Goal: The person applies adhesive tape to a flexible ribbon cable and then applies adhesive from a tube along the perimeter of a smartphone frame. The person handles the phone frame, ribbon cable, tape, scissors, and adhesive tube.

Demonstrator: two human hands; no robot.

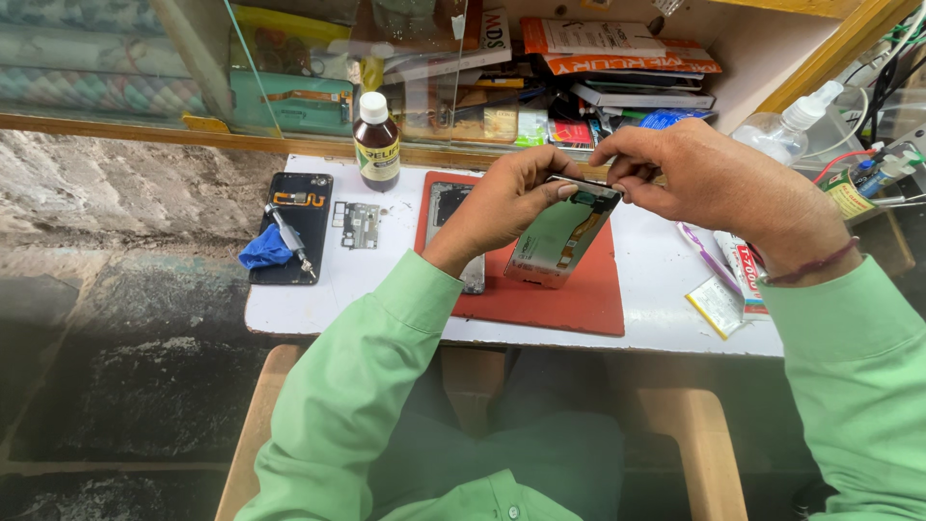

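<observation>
White work table (666,280) w/ red mat (569,304): left hand (502,207) grips opened phone (559,236) (long axis tilted away), right hand (704,183) pinches its top edge, both touching.

We see light green sleeves (367,386), a red mat (569,299) on a white tabletop (656,280), a bright blue cloth (265,249) on a black phone back (289,227), a dark brown bottle (376,145) with a white cap, and a dark red wrist thread (810,265).
</observation>
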